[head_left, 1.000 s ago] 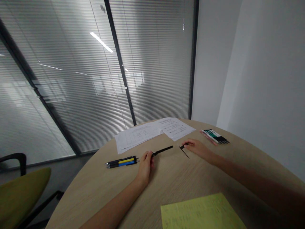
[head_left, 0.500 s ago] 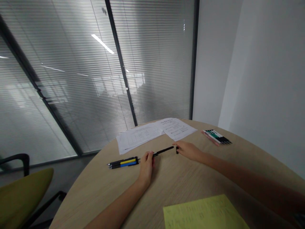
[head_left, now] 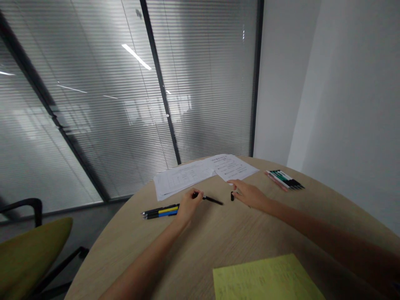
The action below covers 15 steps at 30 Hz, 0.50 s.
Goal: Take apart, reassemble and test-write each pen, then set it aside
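Observation:
My left hand (head_left: 189,205) is closed on a black pen (head_left: 213,200), which sticks out to the right from between the fingertips and slants slightly down. Under and beside that hand lies a row of pens (head_left: 160,211), black with yellow and blue parts; their right ends are hidden by the hand. My right hand (head_left: 248,195) is held low over the table with its fingers apart and the index finger stretched out. A small black cap-like piece (head_left: 232,196) stands upright right at its fingertips; whether they touch it I cannot tell.
On the round wooden table (head_left: 200,250) lie printed white sheets (head_left: 184,177) at the back, several white, green and black pens (head_left: 286,180) at the right, and a yellow sheet with writing (head_left: 265,278) in front. A green chair (head_left: 34,246) stands at the left, beyond the edge.
The pen in my left hand has swung from pointing slightly up to slightly down, its end now farther from the black piece. My right index finger has lifted a little.

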{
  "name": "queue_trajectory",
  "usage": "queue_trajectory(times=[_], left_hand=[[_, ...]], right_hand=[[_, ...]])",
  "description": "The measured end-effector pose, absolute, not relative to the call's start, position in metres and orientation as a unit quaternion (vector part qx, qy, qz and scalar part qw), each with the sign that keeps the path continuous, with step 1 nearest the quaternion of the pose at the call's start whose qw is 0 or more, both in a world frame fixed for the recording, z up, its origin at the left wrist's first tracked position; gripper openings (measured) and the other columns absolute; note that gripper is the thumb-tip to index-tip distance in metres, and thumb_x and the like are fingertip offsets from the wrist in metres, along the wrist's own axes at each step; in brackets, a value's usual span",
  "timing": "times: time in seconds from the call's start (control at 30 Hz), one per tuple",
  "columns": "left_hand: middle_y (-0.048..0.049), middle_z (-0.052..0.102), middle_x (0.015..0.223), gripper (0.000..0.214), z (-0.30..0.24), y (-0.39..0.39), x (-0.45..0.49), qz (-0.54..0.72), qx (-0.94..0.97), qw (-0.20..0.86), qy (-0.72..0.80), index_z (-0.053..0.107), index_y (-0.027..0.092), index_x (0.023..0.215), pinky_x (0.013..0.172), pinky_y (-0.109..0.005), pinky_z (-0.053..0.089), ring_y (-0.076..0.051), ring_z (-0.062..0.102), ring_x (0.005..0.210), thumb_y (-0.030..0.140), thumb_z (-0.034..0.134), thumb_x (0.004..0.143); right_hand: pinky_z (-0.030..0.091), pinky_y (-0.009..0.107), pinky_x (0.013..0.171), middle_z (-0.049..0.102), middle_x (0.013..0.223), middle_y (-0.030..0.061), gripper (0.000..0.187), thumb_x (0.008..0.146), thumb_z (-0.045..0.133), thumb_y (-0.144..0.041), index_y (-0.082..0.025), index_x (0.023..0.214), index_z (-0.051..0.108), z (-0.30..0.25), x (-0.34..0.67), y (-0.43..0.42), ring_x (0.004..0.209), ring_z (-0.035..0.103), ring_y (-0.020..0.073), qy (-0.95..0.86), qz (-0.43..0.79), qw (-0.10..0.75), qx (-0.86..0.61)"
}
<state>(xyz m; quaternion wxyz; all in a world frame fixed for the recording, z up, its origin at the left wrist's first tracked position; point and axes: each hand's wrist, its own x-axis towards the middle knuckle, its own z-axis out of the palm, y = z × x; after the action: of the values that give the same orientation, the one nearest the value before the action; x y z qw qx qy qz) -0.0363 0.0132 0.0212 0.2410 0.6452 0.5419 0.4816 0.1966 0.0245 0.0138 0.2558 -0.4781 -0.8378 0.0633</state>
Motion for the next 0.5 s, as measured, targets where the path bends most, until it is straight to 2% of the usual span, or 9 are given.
queue_trajectory(times=[0.23,0.5], left_hand=[[0.0004,0.058,0.056,0.018,0.034,0.016,-0.039,0.439,0.692,0.207,0.534,0.061,0.017,0.059,0.055,-0.025,0.036,-0.015,0.051,0.056,0.033,0.053,0.063],[-0.0011,0.06,0.056,0.011,0.059,0.02,-0.019,0.366,0.758,0.154,0.518,0.062,0.017,0.059,0.055,-0.025,0.037,-0.017,0.054,0.056,0.022,0.053,0.062]], right_hand=[[0.039,0.028,0.077,0.056,0.102,0.0067,0.04,0.078,0.044,-0.018,-0.018,0.117,0.043,0.021,0.202,0.009,0.088,0.055,0.0176,-0.848,0.046,0.263,-0.457],[0.039,0.029,0.08,0.056,0.105,0.0077,0.039,0.077,0.044,-0.017,-0.018,0.116,0.044,0.026,0.205,-0.008,0.093,0.053,0.0188,-0.853,0.049,0.26,-0.45]])
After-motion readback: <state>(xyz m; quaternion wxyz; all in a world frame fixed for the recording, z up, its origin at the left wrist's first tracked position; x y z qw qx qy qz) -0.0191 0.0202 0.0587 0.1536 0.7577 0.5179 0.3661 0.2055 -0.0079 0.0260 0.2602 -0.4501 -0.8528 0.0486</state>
